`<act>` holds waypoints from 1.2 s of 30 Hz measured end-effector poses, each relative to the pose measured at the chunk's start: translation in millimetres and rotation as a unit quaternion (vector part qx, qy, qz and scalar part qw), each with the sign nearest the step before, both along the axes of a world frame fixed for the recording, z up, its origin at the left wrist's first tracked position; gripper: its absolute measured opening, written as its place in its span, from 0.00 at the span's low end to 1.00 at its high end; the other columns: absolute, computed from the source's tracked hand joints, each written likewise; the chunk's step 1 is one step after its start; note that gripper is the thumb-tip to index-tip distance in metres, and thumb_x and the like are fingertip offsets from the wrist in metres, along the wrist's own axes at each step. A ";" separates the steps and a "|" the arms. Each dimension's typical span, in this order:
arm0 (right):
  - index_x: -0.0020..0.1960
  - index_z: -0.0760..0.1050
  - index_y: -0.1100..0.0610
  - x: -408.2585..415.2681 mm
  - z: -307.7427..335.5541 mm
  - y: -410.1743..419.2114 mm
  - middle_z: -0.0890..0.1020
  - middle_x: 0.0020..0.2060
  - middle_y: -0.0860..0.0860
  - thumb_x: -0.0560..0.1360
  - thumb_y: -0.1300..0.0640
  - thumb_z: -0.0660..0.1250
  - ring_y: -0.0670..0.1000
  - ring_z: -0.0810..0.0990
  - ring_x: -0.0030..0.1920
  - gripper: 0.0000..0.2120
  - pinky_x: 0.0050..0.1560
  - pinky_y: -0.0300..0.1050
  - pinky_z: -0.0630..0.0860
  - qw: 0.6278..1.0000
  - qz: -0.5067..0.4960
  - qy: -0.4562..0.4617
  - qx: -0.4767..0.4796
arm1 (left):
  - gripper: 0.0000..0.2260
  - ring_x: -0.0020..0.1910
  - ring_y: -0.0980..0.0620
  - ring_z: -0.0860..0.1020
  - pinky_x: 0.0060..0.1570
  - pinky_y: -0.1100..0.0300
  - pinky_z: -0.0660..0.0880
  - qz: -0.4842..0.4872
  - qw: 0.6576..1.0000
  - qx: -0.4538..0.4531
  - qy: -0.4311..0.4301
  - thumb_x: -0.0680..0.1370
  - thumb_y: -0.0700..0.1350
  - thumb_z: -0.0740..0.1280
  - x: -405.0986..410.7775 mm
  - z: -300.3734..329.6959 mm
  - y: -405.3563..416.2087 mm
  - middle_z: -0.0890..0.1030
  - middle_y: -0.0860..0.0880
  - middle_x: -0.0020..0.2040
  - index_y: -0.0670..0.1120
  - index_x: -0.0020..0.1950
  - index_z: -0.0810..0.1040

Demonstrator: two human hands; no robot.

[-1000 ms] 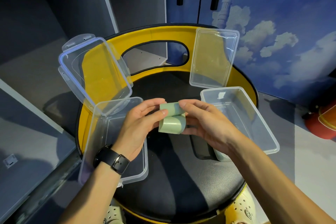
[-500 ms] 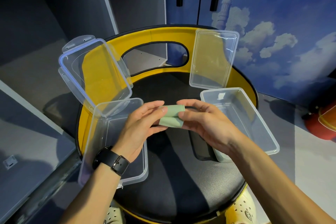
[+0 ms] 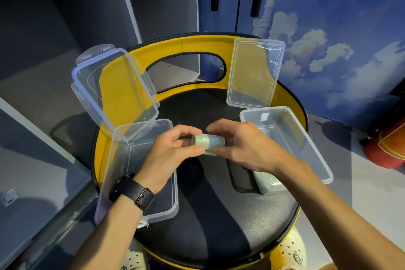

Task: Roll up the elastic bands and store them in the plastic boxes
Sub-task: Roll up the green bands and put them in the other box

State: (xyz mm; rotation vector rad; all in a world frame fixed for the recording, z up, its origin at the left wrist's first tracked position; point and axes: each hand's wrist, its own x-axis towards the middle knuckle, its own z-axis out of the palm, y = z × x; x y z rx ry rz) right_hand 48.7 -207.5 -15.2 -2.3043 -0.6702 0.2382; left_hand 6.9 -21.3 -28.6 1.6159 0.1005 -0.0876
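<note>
A pale green elastic band (image 3: 208,141) is wound into a tight roll, held above the middle of the black seat. My left hand (image 3: 169,155) pinches its left end and my right hand (image 3: 245,148) grips its right end, fingers curled over it. A clear plastic box (image 3: 306,136) lies open to the right. Another clear box (image 3: 119,160) lies open to the left, under my left wrist. Each box's lid, the left lid (image 3: 114,90) and the right lid (image 3: 255,72), stands tilted behind it.
Everything sits on a round black stool seat (image 3: 219,215) with a yellow backrest (image 3: 197,45). A dark flat object (image 3: 240,178) and a pale green item (image 3: 269,184) lie by the right box. A red object (image 3: 385,151) stands on the floor at right. Light shoes show below the seat.
The band went from a loose folded loop to a tight small roll between both hands. Both hands shifted slightly lower and closer together.
</note>
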 end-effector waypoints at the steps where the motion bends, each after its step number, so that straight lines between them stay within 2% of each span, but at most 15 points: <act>1: 0.62 0.75 0.49 0.2 2.4 2.4 0.82 0.54 0.45 0.74 0.53 0.70 0.46 0.80 0.51 0.17 0.53 0.45 0.78 0.999 0.013 -0.032 -0.031 | 0.13 0.49 0.54 0.83 0.47 0.64 0.78 0.002 1.000 0.004 -0.003 0.71 0.32 0.72 -0.4 0.0 -0.4 0.85 0.51 0.47 0.47 0.51 0.81; 4: 0.60 0.76 0.51 -0.1 6.6 11.7 0.82 0.51 0.48 0.75 0.52 0.69 0.49 0.79 0.47 0.14 0.46 0.45 0.76 0.993 0.042 -0.083 -0.074 | 0.13 0.48 0.55 0.83 0.46 0.66 0.77 0.004 1.000 0.019 -0.008 0.71 0.32 0.71 -1.2 -0.4 -2.5 0.85 0.52 0.46 0.48 0.49 0.80; 6: 0.59 0.75 0.53 0.4 6.2 17.6 0.81 0.51 0.49 0.75 0.53 0.69 0.50 0.79 0.47 0.13 0.46 0.45 0.76 0.990 0.046 -0.108 -0.082 | 0.13 0.47 0.54 0.83 0.47 0.65 0.77 0.007 1.000 0.023 -0.008 0.71 0.32 0.72 -1.5 -1.1 -3.4 0.85 0.50 0.46 0.48 0.48 0.79; 10: 0.59 0.74 0.54 4.0 4.4 25.7 0.80 0.52 0.50 0.74 0.58 0.70 0.49 0.78 0.49 0.15 0.45 0.39 0.71 0.983 0.055 -0.151 -0.090 | 0.13 0.46 0.55 0.83 0.42 0.69 0.75 0.020 0.999 0.027 -0.020 0.70 0.31 0.72 -1.5 -2.8 -2.0 0.85 0.47 0.46 0.47 0.46 0.78; 15: 0.60 0.76 0.55 4.5 10.8 24.9 0.79 0.52 0.51 0.75 0.57 0.68 0.50 0.77 0.49 0.14 0.47 0.41 0.72 0.978 0.103 -0.136 -0.119 | 0.12 0.44 0.58 0.82 0.40 0.70 0.74 0.025 0.998 0.047 -0.035 0.68 0.30 0.73 -1.5 -5.6 0.3 0.83 0.46 0.47 0.45 0.45 0.78; 18: 0.59 0.76 0.54 5.7 13.5 23.9 0.80 0.51 0.51 0.75 0.60 0.66 0.52 0.78 0.49 0.13 0.46 0.45 0.73 0.975 0.105 -0.141 -0.139 | 0.12 0.46 0.57 0.82 0.42 0.70 0.74 0.022 0.997 0.060 -0.042 0.68 0.30 0.73 -1.6 -8.3 0.2 0.82 0.45 0.50 0.44 0.44 0.78; 22: 0.60 0.75 0.54 7.0 15.2 20.3 0.81 0.50 0.51 0.74 0.59 0.67 0.52 0.77 0.47 0.14 0.46 0.46 0.74 0.976 0.105 -0.127 -0.143 | 0.13 0.47 0.59 0.82 0.43 0.70 0.75 0.015 0.998 0.045 -0.047 0.69 0.28 0.72 -2.1 -8.6 -3.3 0.81 0.44 0.52 0.44 0.45 0.77; 25: 0.59 0.74 0.54 8.6 17.3 11.0 0.81 0.49 0.52 0.73 0.59 0.67 0.51 0.77 0.45 0.15 0.45 0.45 0.74 0.977 0.097 -0.126 -0.140 | 0.16 0.52 0.57 0.82 0.48 0.68 0.76 -0.002 0.998 0.022 -0.055 0.70 0.28 0.71 -3.0 -7.7 -6.6 0.80 0.45 0.55 0.48 0.48 0.79; 28: 0.60 0.74 0.53 15.9 19.7 -8.1 0.81 0.49 0.50 0.73 0.58 0.68 0.49 0.76 0.44 0.15 0.43 0.43 0.72 0.979 0.074 -0.129 -0.136 | 0.21 0.60 0.58 0.76 0.55 0.66 0.74 -0.007 0.997 0.022 -0.076 0.70 0.30 0.71 -4.0 -7.7 -10.4 0.77 0.48 0.60 0.55 0.51 0.81; 30: 0.61 0.74 0.52 21.1 21.6 -22.3 0.80 0.50 0.50 0.74 0.57 0.69 0.48 0.74 0.44 0.16 0.42 0.41 0.69 0.978 0.057 -0.139 -0.144 | 0.22 0.62 0.57 0.76 0.54 0.66 0.74 -0.002 0.997 0.024 -0.069 0.71 0.32 0.71 -4.3 -8.2 -11.7 0.76 0.51 0.61 0.60 0.52 0.80; 33: 0.61 0.74 0.52 26.2 22.0 -39.3 0.81 0.51 0.51 0.74 0.55 0.69 0.51 0.77 0.47 0.16 0.46 0.48 0.77 0.978 0.037 -0.136 -0.156 | 0.22 0.60 0.54 0.78 0.52 0.65 0.75 -0.003 0.998 0.029 -0.047 0.72 0.35 0.72 -4.1 -9.3 -14.9 0.77 0.54 0.61 0.62 0.54 0.79; 36: 0.60 0.75 0.51 29.8 19.0 -51.8 0.81 0.52 0.51 0.74 0.55 0.69 0.52 0.79 0.48 0.14 0.47 0.49 0.79 0.977 0.019 -0.130 -0.165 | 0.18 0.59 0.58 0.78 0.49 0.68 0.75 -0.010 0.997 0.054 -0.050 0.74 0.38 0.71 -0.7 -9.8 -23.6 0.79 0.56 0.58 0.61 0.55 0.79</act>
